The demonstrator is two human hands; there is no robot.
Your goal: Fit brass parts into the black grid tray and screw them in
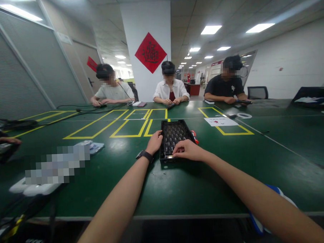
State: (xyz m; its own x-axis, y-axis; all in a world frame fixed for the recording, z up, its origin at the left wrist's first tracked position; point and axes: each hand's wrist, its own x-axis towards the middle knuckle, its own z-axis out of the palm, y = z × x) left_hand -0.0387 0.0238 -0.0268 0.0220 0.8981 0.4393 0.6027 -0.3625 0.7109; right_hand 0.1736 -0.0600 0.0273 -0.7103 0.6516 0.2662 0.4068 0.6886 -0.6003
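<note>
A black open box [190, 131] lies lengthwise on the green table in front of me. Inside it, rows of small shiny parts [174, 131] stand close together; their kind is too small to make out. My left hand [154, 142] grips the box's left wall, thumb and fingers against the rim. Over the near right corner, my right hand [188, 150] reaches in with its fingers pinched together. Beside those fingertips a small pale, bright strip [170, 156] shows at the near end. Whatever the pinch holds is hidden. Something red-orange [195, 137] sits against the box's right side.
The green table [181, 192] bears yellow tape outlines. To the left lie white blurred items [56, 169] and black cables [14, 124]. Right of the box are a printed sheet [221, 121] and a white ring [244, 115]. Several people sit along the far side.
</note>
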